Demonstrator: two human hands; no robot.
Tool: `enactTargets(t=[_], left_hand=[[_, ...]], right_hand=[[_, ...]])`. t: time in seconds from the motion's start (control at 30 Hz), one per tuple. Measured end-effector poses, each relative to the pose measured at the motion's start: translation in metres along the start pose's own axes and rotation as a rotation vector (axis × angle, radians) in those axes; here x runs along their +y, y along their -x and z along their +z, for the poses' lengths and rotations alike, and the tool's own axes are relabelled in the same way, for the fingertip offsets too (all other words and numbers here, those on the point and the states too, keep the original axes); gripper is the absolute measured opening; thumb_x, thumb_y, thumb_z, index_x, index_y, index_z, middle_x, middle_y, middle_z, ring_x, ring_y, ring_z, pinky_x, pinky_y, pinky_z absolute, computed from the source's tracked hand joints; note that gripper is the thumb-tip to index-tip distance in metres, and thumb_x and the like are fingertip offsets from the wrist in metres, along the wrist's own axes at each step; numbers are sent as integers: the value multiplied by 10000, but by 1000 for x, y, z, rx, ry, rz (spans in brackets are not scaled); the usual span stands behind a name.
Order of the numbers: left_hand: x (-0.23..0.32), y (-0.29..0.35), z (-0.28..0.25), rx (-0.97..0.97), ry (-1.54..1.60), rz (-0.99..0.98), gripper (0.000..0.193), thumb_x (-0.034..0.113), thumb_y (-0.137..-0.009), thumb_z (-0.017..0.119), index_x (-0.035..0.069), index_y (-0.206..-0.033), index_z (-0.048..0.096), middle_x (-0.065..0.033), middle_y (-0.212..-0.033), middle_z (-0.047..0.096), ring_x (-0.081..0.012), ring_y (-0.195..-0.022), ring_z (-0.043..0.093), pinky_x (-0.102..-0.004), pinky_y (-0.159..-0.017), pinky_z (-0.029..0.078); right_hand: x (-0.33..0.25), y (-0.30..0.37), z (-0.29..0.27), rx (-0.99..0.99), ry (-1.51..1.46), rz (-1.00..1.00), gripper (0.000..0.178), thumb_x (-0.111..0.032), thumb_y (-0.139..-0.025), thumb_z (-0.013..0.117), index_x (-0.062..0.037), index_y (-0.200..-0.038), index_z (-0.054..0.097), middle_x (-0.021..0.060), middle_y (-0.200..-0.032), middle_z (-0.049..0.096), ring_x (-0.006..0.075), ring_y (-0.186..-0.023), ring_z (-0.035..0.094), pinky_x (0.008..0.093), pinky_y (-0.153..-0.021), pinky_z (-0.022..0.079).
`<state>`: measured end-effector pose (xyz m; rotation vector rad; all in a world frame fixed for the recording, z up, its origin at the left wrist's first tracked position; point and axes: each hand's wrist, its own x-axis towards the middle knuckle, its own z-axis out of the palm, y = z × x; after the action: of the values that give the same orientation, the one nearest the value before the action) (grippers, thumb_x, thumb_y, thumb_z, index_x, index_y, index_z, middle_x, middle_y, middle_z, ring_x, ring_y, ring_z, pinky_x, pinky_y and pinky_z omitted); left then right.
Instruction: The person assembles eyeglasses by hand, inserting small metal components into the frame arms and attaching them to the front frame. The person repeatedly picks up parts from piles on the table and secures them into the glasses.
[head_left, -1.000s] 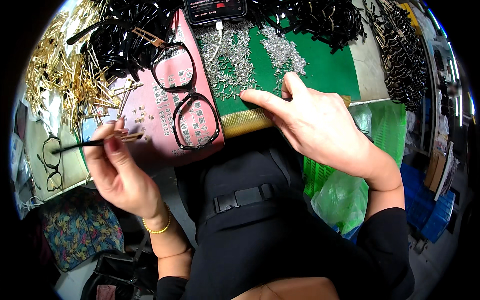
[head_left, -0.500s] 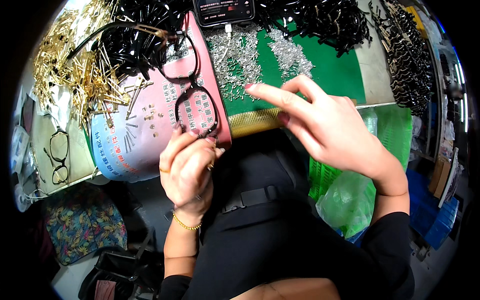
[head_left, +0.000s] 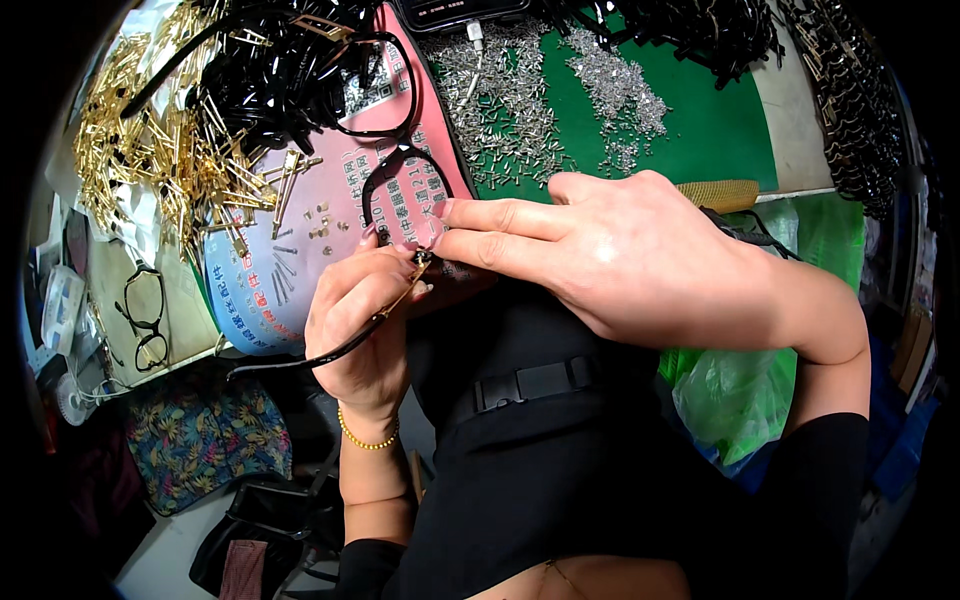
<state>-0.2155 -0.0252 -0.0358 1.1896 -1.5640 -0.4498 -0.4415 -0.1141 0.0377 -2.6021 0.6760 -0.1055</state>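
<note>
My left hand (head_left: 362, 320) is closed on a black eyeglass frame (head_left: 407, 143) near one of its hinges. From that hand a black and gold temple arm (head_left: 330, 355) sticks out to the lower left. The frame's other temple arm (head_left: 205, 58) reaches away to the upper left. My right hand (head_left: 630, 255) has its index and middle fingers stretched to the same hinge corner, tips close to my left fingertips. Its thumb is hidden below, and anything tiny between the fingers cannot be made out.
Silver screws (head_left: 510, 120) and small clear pieces (head_left: 620, 100) lie on a green mat (head_left: 700, 120). Gold metal parts (head_left: 150, 150) and black frames (head_left: 265, 100) are heaped at the far left. A finished-looking pair of glasses (head_left: 145, 310) lies left. A phone (head_left: 460, 12) stands at the far edge.
My right hand has moved left from beside the screws to the frame's hinge corner. The left hand has turned slightly, and the near temple arm now shows below it.
</note>
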Motion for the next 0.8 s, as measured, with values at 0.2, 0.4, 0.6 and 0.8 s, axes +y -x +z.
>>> enactTargets(t=[0.2,0.4,0.6,0.8], left_hand=[[6,-9,-6,-120,-178,77,209,-56,-759,742,21,-925,641,-112,-883,696,-274,-832,698,-493,-942,558],[5,-26,-12,-266,-197,2,272,-100,-714,721,39,-936,645,-94,-862,681,-267,-771,674,-506,-964,542],[-5,-21,-12,-232,-148,109,266,-70,-717,757,39,-930,642,-96,-882,688,-264,-826,696,-499,-960,545],[-12,-7,-15,-207,-95,87,323,-81,-731,776,55,-1007,677,-89,-970,629,-250,-893,704,-538,-1035,498]], right_hand=[[1,-2,1,8,-20,14,593,-25,-779,661,-194,-1345,614,-35,-1376,618,212,-697,609,299,-516,532],[3,-4,0,0,-57,13,565,-12,-780,651,-187,-1317,639,-32,-1351,631,207,-693,606,304,-527,539],[5,-6,-3,-19,-97,10,547,-25,-778,650,-171,-1306,646,-22,-1315,645,211,-689,605,310,-544,544],[6,-7,1,35,98,-63,465,-124,-805,662,-171,-1268,658,-16,-1271,664,190,-687,597,303,-520,530]])
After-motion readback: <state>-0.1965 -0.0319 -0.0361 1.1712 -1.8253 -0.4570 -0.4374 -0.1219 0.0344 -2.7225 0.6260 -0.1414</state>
